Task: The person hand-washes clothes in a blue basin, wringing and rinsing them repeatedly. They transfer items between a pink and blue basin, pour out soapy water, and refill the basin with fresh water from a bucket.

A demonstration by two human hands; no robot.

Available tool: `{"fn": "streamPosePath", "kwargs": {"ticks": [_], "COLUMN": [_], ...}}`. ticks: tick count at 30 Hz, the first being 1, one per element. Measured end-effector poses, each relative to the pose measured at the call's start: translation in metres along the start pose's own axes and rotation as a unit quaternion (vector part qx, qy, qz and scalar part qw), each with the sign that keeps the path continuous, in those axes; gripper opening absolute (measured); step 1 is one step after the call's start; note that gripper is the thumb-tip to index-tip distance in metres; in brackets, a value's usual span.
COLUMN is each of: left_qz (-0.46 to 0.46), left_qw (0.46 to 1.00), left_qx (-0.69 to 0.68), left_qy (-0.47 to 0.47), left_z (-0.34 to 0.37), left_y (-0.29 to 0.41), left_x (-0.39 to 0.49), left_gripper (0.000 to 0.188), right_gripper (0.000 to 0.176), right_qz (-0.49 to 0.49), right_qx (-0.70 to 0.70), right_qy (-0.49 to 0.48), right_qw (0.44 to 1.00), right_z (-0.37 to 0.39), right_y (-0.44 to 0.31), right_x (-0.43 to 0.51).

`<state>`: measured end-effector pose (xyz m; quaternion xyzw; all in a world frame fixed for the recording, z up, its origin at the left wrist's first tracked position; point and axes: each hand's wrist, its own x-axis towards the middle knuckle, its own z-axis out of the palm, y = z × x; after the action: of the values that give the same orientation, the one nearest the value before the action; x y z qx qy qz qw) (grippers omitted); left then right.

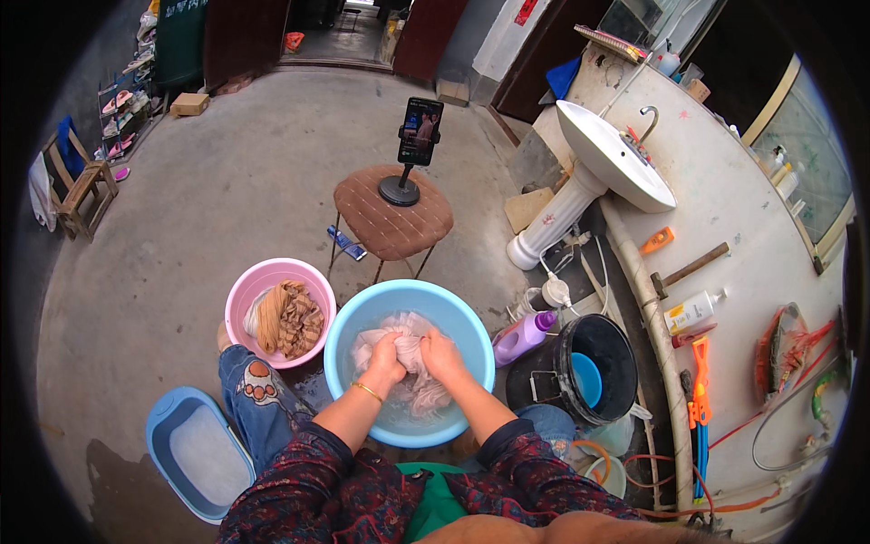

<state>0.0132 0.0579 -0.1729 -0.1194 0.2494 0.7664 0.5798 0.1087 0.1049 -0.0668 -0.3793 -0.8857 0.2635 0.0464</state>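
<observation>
A pale pink cloth [408,350], wet and bunched, lies partly in the water of a light blue plastic basin [478,319] between my knees. My left hand [385,360] grips the cloth from the left, with a gold bangle on that wrist. On the other side my right hand [440,353] is closed around another part of it. Both hands are just above or at the water's surface; folds hide some fingertips. Touching or nearly touching the basin's left side is a pink basin [234,299] with tan, brown and white fabric [289,319] in it.
A blue tub [163,415] of sudsy water stands at my left. To the right are a purple detergent bottle [520,338] and a black bucket [530,367]. Ahead, a stool [380,228] bears a phone [420,132] on a stand. A pedestal sink [598,149] stands by the wall.
</observation>
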Motion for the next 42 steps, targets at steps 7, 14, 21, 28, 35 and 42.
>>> {"fn": "streamPosePath", "kwargs": {"ticks": [7,14,21,28,35,42], "left_qz": [0.138,0.008,0.04,-0.047,-0.07,0.008], "left_qw": [0.989,0.998,0.994,0.997,0.994,0.999], "left_qx": [-0.019,-0.066,-0.038,-0.067,-0.028,-0.04], "left_qy": [-0.044,0.023,0.09,0.003,-0.075,0.012], "left_z": [0.036,0.035,0.025,0.03,0.012,0.004], "left_y": [0.005,0.013,0.005,0.026,0.012,-0.006], "left_x": [-0.028,-0.038,-0.024,-0.037,-0.032,-0.01], "left_gripper": [0.04,0.058,0.033,0.037,0.036,0.033], "right_gripper": [0.047,0.041,0.038,0.037,0.027,0.032], "right_qz": [-0.17,-0.083,-0.019,-0.149,-0.195,-0.098], "right_qx": [0.126,0.074,-0.039,0.096,0.085,-0.026], "right_qy": [-0.035,-0.016,-0.026,-0.038,0.005,0.037], "right_qw": [0.977,0.994,0.999,0.983,0.977,0.994], "right_z": [-0.008,0.056,0.059,0.014,0.013,0.012], "right_y": [0.021,0.029,0.023,-0.014,-0.032,-0.025], "right_x": [-0.004,0.017,0.034,-0.017,-0.036,0.006]}}
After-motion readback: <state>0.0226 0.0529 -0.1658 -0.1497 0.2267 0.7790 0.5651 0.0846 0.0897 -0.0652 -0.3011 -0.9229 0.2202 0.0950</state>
